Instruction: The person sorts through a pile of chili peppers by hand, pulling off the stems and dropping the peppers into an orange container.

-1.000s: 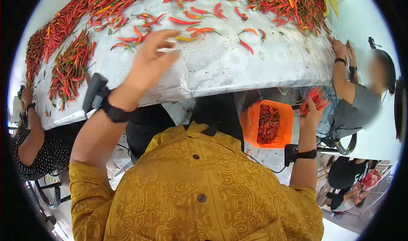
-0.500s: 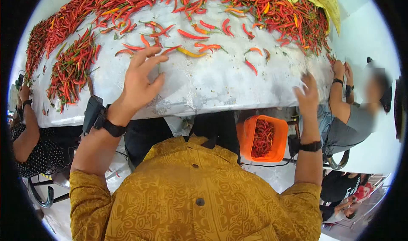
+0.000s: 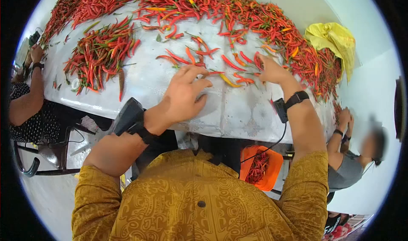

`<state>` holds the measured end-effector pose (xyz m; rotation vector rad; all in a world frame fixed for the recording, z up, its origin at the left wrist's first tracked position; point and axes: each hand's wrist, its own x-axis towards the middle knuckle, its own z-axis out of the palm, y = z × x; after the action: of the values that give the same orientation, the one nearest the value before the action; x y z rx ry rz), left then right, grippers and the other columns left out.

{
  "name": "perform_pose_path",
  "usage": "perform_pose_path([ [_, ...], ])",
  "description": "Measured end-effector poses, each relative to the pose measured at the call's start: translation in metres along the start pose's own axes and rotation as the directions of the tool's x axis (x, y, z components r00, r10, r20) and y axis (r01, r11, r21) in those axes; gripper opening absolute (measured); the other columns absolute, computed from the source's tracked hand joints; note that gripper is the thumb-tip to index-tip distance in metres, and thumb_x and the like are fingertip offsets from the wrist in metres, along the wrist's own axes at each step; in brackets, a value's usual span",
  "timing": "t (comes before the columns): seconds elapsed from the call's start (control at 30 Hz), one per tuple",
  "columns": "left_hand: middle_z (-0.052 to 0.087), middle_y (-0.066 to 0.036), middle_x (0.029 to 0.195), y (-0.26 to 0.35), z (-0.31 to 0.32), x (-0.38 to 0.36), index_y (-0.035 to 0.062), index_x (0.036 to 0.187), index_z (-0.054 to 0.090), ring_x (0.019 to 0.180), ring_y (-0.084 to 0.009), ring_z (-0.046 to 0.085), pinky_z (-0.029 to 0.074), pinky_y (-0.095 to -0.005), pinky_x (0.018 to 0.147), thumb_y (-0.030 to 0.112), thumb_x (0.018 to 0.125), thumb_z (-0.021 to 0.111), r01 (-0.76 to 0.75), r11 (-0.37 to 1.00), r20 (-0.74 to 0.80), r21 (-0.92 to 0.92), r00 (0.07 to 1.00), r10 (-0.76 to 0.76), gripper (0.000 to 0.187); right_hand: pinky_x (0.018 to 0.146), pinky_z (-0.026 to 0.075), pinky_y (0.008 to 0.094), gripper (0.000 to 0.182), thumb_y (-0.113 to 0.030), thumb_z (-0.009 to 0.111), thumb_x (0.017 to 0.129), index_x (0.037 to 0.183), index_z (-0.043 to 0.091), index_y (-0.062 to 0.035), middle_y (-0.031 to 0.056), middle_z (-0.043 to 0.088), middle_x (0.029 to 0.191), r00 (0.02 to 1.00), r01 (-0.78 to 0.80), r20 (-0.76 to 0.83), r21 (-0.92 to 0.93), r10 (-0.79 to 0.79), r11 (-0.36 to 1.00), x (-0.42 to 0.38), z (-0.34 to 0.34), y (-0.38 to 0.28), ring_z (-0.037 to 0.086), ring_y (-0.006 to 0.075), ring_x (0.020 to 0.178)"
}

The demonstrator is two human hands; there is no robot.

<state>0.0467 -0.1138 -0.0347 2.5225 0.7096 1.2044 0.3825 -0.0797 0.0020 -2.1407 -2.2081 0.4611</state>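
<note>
My left hand is low over the near part of the table, fingers loosely bent and thumb apart, open with nothing in it. Its fingertips overlap the edge of a loose group of red chili peppers. My right hand reaches farther out, thumb and forefinger apart on either side of a red chili pepper, fingertips right at it; its other fingers are partly hidden. Between my hands lie a yellow chili pepper and a few red and orange ones.
A long heap of chili peppers curves along the far side of the white-covered table. A smaller pile lies left. An orange bin holding red peppers stands below the edge. A yellow sack sits right; people work at both ends.
My right hand has moved forward and left from the table's near edge to the loose peppers. The left hand has come down closer to the table. The view has shifted.
</note>
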Motion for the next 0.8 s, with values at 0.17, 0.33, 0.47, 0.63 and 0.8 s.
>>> perform_pose_path([
  [0.17,0.054,-0.011,0.106,0.001,0.000,-0.001,0.0071,0.092,0.061,0.102,-0.0319,0.050,0.041,-0.0425,0.089,0.005,0.060,0.068,-0.040,0.999,-0.026,-0.034,0.999,0.039,0.033,0.086,0.045,0.0351,0.068,-0.008,0.071,0.058,0.121,0.048,0.0013,0.0233,0.053,0.115,0.972,0.232,0.012,0.044,-0.233,0.972,0.028,0.004,-0.094,0.054,0.0323,0.105],
  [0.33,0.056,-0.008,0.105,0.001,0.003,-0.004,0.0082,0.092,0.062,0.103,-0.0304,0.049,0.041,-0.0426,0.088,0.006,0.060,0.068,-0.060,0.998,0.067,-0.008,0.996,0.061,0.033,0.086,0.045,0.0331,0.066,-0.012,0.070,0.062,0.124,0.049,-0.0037,0.0172,0.060,0.109,0.875,0.437,0.131,0.199,-0.466,0.877,0.050,0.008,-0.168,0.058,0.0269,0.097],
  [0.47,0.056,-0.007,0.109,0.007,0.000,-0.003,0.0093,0.092,0.062,0.108,-0.0298,0.049,0.040,-0.0456,0.087,0.011,0.061,0.068,-0.129,0.991,0.145,0.040,0.982,0.122,0.031,0.081,0.047,0.0310,0.058,-0.010,0.066,0.068,0.124,0.050,-0.0032,0.0139,0.061,0.109,0.824,0.516,0.076,0.308,-0.561,0.799,0.046,0.005,-0.219,0.059,0.0185,0.094],
  [0.63,0.050,-0.008,0.121,0.012,-0.014,0.019,0.0139,0.102,0.062,0.120,-0.0306,0.041,0.038,-0.0547,0.089,0.017,0.066,0.067,-0.196,0.960,0.325,0.200,0.938,0.124,0.037,0.076,0.049,0.0274,0.050,-0.008,0.060,0.075,0.124,0.050,-0.0015,0.0110,0.059,0.113,0.764,0.623,-0.157,0.435,-0.626,0.650,0.025,-0.027,-0.198,0.060,0.0126,0.090],
  [0.8,0.047,-0.007,0.129,-0.012,0.006,0.043,0.0217,0.114,0.058,0.129,-0.0318,0.033,0.030,-0.0652,0.095,0.022,0.080,0.056,-0.229,0.891,0.371,0.393,0.926,0.074,0.034,0.082,0.048,0.0324,0.048,-0.009,0.062,0.074,0.121,0.053,-0.0022,0.0129,0.059,0.115,0.931,0.363,-0.197,0.380,-0.309,0.851,-0.013,-0.036,-0.116,0.061,0.0219,0.096],
])
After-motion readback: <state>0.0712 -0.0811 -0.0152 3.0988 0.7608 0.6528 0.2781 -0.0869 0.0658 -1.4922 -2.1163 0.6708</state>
